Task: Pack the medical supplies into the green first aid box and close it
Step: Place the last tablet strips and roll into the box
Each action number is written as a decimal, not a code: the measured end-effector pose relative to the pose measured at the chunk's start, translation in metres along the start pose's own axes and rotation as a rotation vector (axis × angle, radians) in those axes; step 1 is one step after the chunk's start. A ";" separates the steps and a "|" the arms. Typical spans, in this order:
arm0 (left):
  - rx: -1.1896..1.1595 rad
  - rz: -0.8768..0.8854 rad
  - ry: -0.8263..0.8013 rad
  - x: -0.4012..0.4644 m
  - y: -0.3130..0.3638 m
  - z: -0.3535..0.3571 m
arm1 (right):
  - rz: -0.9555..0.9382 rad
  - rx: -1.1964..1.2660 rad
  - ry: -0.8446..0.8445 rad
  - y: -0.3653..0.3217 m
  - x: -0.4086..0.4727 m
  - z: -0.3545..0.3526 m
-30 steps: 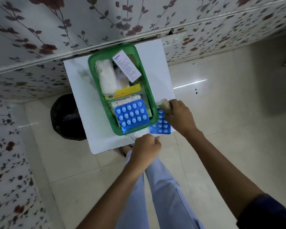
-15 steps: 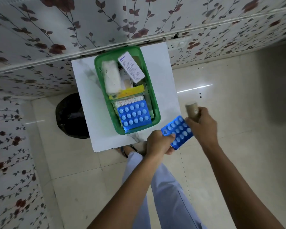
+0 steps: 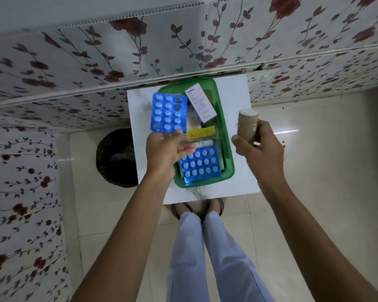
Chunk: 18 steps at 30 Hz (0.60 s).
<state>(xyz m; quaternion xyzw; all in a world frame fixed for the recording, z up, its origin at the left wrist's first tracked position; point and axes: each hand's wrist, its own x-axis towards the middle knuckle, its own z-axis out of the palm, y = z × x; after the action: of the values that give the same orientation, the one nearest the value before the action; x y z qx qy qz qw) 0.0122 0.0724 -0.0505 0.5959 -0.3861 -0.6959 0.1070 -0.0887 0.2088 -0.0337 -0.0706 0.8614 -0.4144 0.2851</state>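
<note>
My left hand (image 3: 165,153) holds a blue blister pack (image 3: 169,113) by its near edge, pinched between thumb and fingers, and the pack stands up above the far left part of the green first aid box (image 3: 227,153). My right hand (image 3: 259,152) is closed around a tan bandage roll (image 3: 247,125), raised to the right of the box, above the right edge of the white table (image 3: 240,101). Between my two hands the box is open. Just beyond my left fingers lie a second blue blister pack (image 3: 200,165) at the near end, then a yellow packet (image 3: 202,131), and a white carton (image 3: 200,103) leans at the far end. The table's right strip beside the box is bare. Left of my left wrist, past the table edge, a black bin (image 3: 116,158) stands on the floor.
</note>
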 end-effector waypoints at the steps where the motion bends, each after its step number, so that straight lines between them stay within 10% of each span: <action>1: 0.044 -0.030 -0.010 0.001 0.001 -0.001 | -0.010 -0.004 -0.017 -0.003 0.001 0.005; 5: 0.512 -0.063 -0.068 -0.006 0.006 -0.010 | -0.082 -0.057 -0.083 -0.011 0.003 0.016; 10: 1.095 0.780 0.217 0.000 0.007 -0.025 | -0.139 -0.198 -0.146 -0.013 0.006 0.016; 14: 1.496 0.686 -0.060 0.032 0.002 -0.022 | -0.138 -0.305 -0.190 -0.016 0.011 0.015; 18: 1.736 0.624 0.031 0.029 -0.017 -0.010 | -0.224 -0.407 -0.154 -0.015 0.011 0.014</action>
<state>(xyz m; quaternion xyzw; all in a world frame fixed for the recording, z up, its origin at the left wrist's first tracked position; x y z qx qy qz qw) 0.0189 0.0616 -0.0833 0.3453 -0.9143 -0.0937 -0.1897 -0.0923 0.1856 -0.0340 -0.2529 0.8896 -0.2548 0.2823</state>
